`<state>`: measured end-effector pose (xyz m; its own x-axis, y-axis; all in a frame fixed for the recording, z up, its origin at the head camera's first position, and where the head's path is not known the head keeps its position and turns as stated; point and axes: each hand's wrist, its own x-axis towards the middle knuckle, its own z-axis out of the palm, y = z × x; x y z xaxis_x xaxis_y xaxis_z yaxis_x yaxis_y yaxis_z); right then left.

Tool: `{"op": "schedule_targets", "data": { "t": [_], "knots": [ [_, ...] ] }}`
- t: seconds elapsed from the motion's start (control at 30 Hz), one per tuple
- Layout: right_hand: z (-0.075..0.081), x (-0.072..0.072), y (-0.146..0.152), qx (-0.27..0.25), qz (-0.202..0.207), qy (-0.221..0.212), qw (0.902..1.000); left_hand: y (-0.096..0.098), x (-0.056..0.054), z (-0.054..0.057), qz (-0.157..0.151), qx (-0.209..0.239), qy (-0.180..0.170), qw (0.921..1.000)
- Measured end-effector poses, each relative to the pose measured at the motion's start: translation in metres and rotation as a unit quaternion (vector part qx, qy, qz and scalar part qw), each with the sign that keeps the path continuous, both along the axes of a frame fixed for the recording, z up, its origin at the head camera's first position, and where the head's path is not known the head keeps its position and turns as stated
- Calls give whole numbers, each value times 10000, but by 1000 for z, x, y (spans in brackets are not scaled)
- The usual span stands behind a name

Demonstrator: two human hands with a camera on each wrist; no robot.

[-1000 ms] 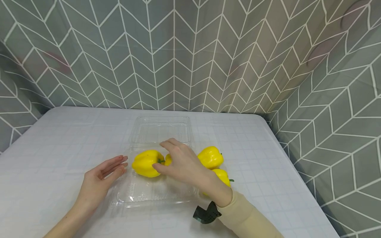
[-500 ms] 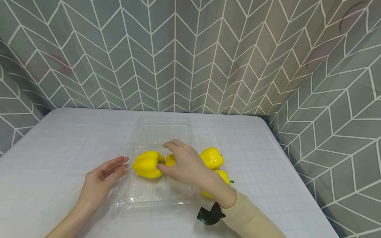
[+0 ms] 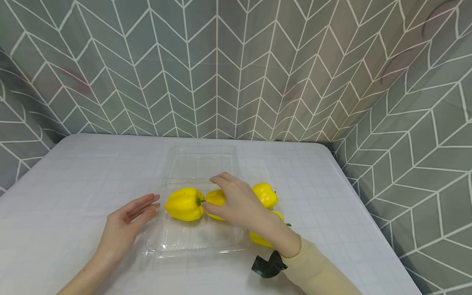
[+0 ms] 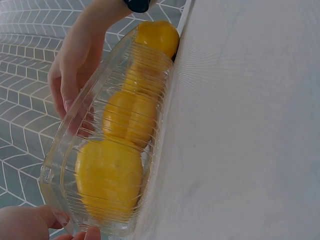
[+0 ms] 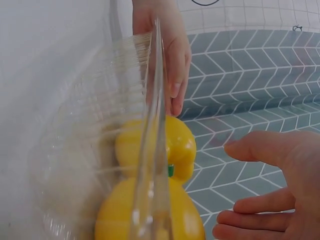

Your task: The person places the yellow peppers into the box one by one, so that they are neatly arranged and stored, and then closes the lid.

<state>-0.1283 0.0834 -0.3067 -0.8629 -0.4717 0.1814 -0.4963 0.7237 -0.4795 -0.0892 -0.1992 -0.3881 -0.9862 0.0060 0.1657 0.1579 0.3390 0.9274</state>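
Note:
A clear plastic clamshell container [image 3: 195, 239] lies on the table, its lid [image 3: 200, 157] folded back. Inside sits a yellow bell pepper [image 3: 183, 205], stem pointing right. Beside it, a second yellow bell pepper [image 3: 214, 197] is partly hidden by my right hand [image 3: 241, 203]. That hand hovers over the container with thumb and fingers spread, and the right wrist view has it apart from the peppers. My left hand [image 3: 123, 223] is at the container's left end, fingers extended; the left wrist view puts its thumb and fingertips [image 4: 60, 218] at the rim.
Right of the container are two more yellow bell peppers, a far one [image 3: 265, 194] and a near one [image 3: 259, 238] partly behind my right forearm. A white cloth covers the table [image 3: 92, 172]. Patterned grey curtains [image 3: 228, 73] hang behind and at the sides.
My right hand has drawn slightly to the right, uncovering more of the second bell pepper. My left hand has stayed almost where it was.

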Motion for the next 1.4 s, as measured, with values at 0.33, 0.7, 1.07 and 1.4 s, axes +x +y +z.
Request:
{"op": "schedule_targets", "data": {
  "t": [0.33, 0.7, 1.07, 1.4],
  "knots": [
    [3, 2, 15, -20, -197, -173, 9997, 0, -1, 0, -16, 30, -36, 10000],
    [1, 1, 26, -140, -217, -30, 9997, 0, 1, -1, -1, 153, 14, 9999],
    [2, 2, 34, -196, -242, -27, 9995, 0, 0, 1, 53, -149, -64, 9999],
    [2, 2, 45, -217, -212, -185, 9994, -1, 0, 0, 49, -107, -30, 9999]
  ]
}}
